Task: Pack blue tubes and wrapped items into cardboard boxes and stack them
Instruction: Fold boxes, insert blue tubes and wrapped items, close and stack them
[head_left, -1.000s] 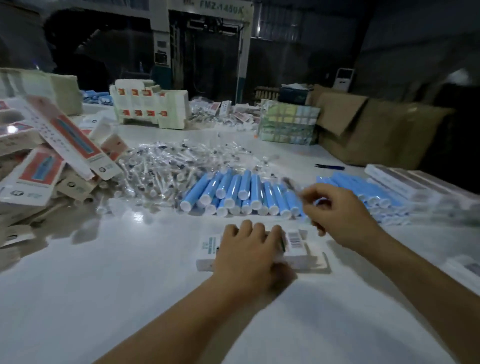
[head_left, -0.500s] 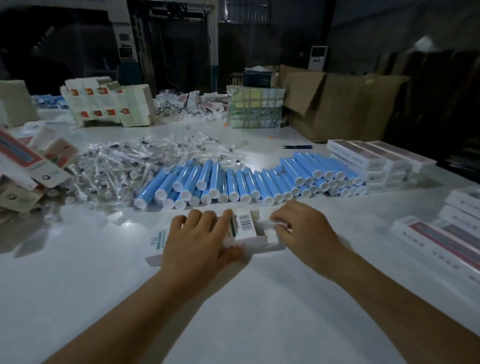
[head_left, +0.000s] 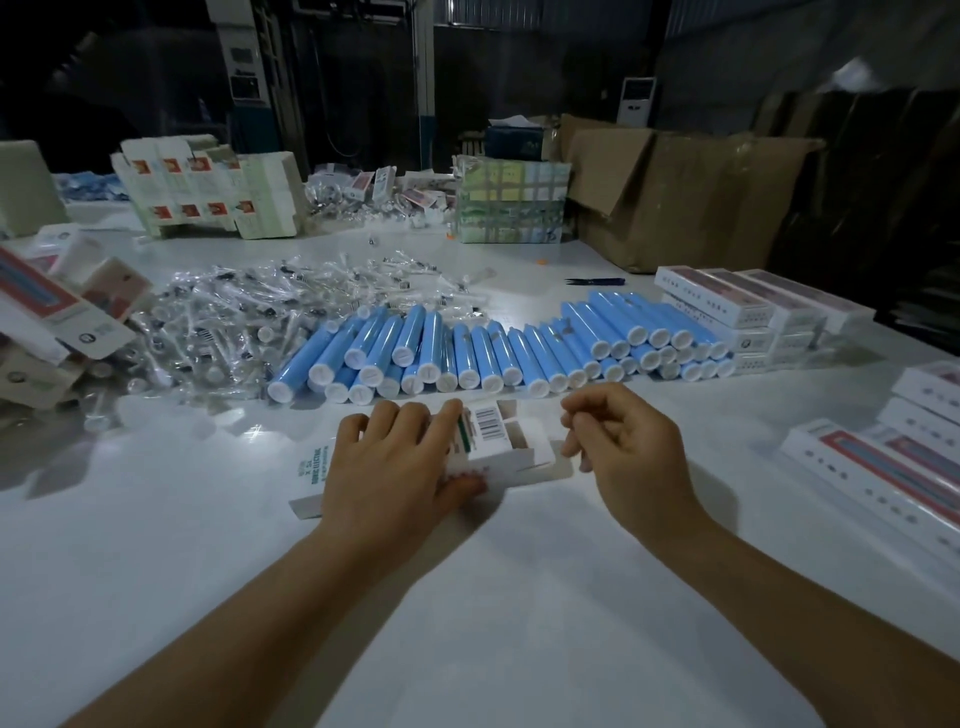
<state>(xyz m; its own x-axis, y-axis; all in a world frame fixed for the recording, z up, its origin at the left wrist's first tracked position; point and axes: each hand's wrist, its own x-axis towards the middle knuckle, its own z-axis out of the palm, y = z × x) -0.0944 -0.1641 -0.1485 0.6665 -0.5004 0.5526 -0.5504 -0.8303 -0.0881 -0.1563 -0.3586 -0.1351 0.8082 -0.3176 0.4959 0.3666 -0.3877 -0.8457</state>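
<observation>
Far left: loose flat cartons (head_left: 62, 322) heaped at the table edge, then a pile of wrapped items (head_left: 249, 322) in clear film, well apart from both hands.

Left hand (head_left: 395, 467) pressed down on the small cardboard box (head_left: 493, 441), fingers spread over its top and thumb tucked against the near side, pinning it to the table. Long axis of the box running left to right, open end facing right with the flaps splayed; two inner compartments visible there, contents too dim to tell.

Just right of that open end: right hand (head_left: 623, 447), fingers loosely curled with the tips drawn together, possibly pinching something small, though nothing can be made out between them. Nearer hand for loading, and on the correct side for the mouth.

Beyond the box, a row of blue tubes (head_left: 493, 348), white caps toward the person, long axes pointing away, so crosswise to the box; likely a quarter turn needed before sliding one in.

Farther right: stacks of closed boxes (head_left: 753, 317) and more at the near right edge (head_left: 883, 467).

Pale glossy table (head_left: 467, 597), dim workshop, large brown carton (head_left: 685, 197) behind.
</observation>
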